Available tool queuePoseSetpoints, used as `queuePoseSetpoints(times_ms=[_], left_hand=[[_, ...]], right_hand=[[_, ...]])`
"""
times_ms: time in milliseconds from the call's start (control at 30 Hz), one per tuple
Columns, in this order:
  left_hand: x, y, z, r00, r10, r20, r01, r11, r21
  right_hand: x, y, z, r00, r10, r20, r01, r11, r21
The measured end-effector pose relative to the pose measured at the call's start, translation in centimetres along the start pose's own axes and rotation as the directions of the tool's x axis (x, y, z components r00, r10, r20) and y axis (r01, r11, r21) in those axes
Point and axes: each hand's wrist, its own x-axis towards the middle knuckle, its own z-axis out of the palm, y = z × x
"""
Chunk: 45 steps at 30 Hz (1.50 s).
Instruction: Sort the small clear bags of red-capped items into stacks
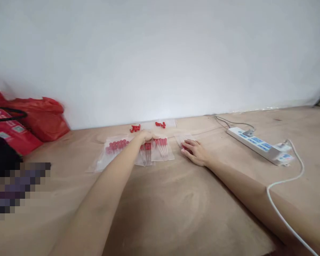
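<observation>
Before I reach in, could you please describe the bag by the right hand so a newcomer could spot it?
On the brown table below the pale wall, look left of the white power strip. The clear bag lies there, partly covered by the right hand. Unlike the clustered bags near the left hand, it lies alone on their right.

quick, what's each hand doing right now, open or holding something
Left hand: at bagged red-tipped sticks; open or closed cannot be told.
Right hand: on a clear bag; whether it grips cannot be told.
</observation>
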Motion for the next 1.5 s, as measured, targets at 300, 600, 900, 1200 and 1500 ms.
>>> queuePoseSetpoints(times_ms=[300, 600, 900, 1200, 1500], left_hand=[[-5.2, 1.3, -1.4, 0.694, 0.621, -0.364, -0.715, 0.654, -0.248], [-10.6, -3.1, 0.7, 0.382, 0.915, -0.129, -0.913, 0.396, 0.098], [-11.5, -5.5, 0.6, 0.235, 0.970, 0.058, -0.877, 0.186, 0.444], [-11.7, -5.6, 0.3, 0.040, 0.991, 0.130, -0.767, -0.053, 0.639], [-11.3, -5.2, 0.2, -0.055, 0.976, 0.212, -0.747, -0.181, 0.640]], right_hand=[[1.0, -2.8, 0.5, 0.902, 0.059, -0.427, 0.113, 0.924, 0.367], [0.2, -4.9, 0.2, 0.772, -0.455, -0.444, 0.475, 0.877, -0.073], [-0.7, -3.4, -0.2, 0.743, -0.525, -0.415, 0.523, 0.842, -0.128], [-0.7, -3.1, -0.1, 0.759, -0.491, -0.428, 0.505, 0.859, -0.090], [-0.6, -2.7, -0.9, 0.712, -0.639, -0.290, 0.577, 0.768, -0.278]])
